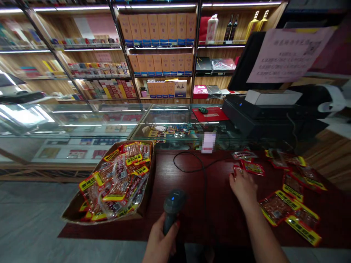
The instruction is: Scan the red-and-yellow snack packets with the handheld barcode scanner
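My left hand [162, 237] is wrapped round the grip of a dark handheld barcode scanner [174, 204], which shows a small blue light and stands near the front of the table. On the right, my right hand [243, 184] reaches forward, fingers spread and bent a little, the tips at a small red-and-yellow snack packet [253, 168]. Part of that packet is hidden under the fingers. Just beyond lies another clear-and-red packet [244, 155]. Several larger snack packets [278, 207] lie scattered to the right of my forearm.
A cardboard box [149, 182] heaped with snack packets [117, 179] stands on the left of the dark red table [189, 193]. The scanner's black cable [189, 171] loops across the middle. Behind are a glass display counter [109, 117], a pink card [208, 142] and a monitor [244, 62].
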{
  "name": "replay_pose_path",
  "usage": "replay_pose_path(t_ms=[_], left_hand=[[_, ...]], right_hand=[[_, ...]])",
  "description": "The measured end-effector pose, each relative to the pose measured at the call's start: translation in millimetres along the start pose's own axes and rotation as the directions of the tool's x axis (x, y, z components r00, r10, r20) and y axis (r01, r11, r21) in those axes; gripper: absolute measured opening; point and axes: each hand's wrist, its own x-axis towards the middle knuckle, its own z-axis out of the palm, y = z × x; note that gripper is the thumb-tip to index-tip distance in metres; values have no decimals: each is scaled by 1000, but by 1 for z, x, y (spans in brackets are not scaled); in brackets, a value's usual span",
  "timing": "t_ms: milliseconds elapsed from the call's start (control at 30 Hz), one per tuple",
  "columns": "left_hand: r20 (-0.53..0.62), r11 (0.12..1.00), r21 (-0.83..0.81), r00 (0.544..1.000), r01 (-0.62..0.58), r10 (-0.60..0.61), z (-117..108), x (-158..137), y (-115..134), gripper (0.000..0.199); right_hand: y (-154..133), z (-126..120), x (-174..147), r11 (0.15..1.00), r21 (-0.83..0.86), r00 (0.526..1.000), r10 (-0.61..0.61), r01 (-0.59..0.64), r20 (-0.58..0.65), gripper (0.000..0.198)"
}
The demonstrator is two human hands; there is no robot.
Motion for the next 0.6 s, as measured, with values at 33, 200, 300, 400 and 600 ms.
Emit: replay_pose_path(t_ms=[33, 200, 300, 400, 600], left_hand=[[28, 1000, 10, 1000, -5, 5, 5, 1, 2, 63], [83, 997, 56, 995, -62, 57, 19, 0, 3, 54], [72, 995, 87, 996, -51, 45, 19, -2, 0, 58], [48, 996, 85, 998, -35, 31, 16, -4, 0, 62], [63, 994, 100, 997, -43, 37, 8, -6, 3, 62]], right_hand=[[13, 2, 1, 999, -33, 999, 38, -39, -12, 48], [28, 10, -2, 995, -98, 1000, 23, -22, 9, 40], [21, 15, -9, 994, -69, 994, -73, 79, 83, 33], [19, 19, -14, 991, -15, 982, -129, 132, 139, 27], [28, 23, -1, 989, 125, 982, -95, 75, 162, 71]])
